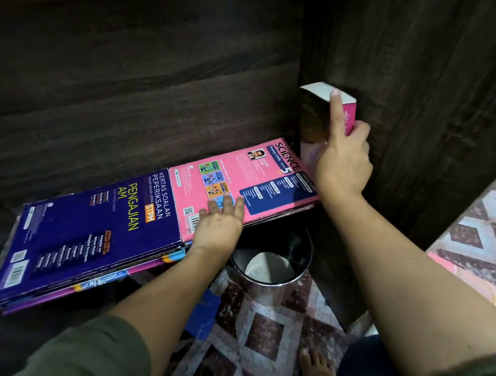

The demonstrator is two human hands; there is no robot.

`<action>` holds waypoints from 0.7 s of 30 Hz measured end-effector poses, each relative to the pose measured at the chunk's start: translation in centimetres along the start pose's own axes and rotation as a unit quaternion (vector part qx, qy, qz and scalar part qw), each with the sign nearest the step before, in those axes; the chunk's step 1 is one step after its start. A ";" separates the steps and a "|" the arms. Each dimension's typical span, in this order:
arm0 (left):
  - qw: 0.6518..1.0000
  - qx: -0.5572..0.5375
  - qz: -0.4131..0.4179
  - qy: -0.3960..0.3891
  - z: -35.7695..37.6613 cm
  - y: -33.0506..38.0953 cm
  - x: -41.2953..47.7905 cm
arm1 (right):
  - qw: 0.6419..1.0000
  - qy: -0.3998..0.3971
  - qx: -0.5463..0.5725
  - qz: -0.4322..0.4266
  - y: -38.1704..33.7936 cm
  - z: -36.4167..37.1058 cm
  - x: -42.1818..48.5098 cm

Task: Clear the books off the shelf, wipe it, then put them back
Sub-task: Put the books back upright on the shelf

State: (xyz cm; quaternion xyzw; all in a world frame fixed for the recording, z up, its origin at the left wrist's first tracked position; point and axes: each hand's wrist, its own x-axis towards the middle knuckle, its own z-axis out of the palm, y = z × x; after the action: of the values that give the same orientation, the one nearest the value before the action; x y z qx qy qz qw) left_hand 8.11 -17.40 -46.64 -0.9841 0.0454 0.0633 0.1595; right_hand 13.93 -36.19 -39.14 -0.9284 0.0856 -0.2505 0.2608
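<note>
Flat and spread, the left hand (219, 219) presses on the pink Science book (240, 182), which lies beside the blue book (91, 228) on the shelf stack; rightward, the right hand (341, 157) grips an upright thick book (323, 109) against the dark cabinet wall (424, 87), forefinger extended.

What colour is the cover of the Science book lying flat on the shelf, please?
Pink; the Science book shows plainly in the head view.

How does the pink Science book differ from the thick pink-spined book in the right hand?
The pink Science book lies flat, thin, under the open left hand. The thick pink-spined book stands upright against the dark wooden side wall, gripped by the right hand. Both are pink.
</note>
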 end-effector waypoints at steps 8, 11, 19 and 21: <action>0.999 0.021 0.011 0.030 -0.6 -0.4 -0.5 | 1.000 0.002 0.014 -0.002 0.1 -0.2 0.1; 0.998 0.010 0.006 0.062 -0.6 -1.5 -0.5 | 1.000 0.020 0.022 0.001 0.5 0.1 0.4; 0.990 -0.007 -0.013 0.137 -0.5 -2.0 -0.2 | 0.999 0.028 0.016 0.019 0.6 0.6 0.5; 0.995 -0.032 -0.033 0.089 -0.5 -0.9 -0.2 | 0.999 0.024 0.018 0.021 0.8 0.8 0.3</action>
State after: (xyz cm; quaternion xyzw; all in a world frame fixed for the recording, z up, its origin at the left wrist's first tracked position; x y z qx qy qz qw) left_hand 8.07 -16.71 -45.85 -0.9914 0.0247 -0.0288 0.1253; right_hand 14.57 -36.58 -39.98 -0.9152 0.1073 -0.2689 0.2802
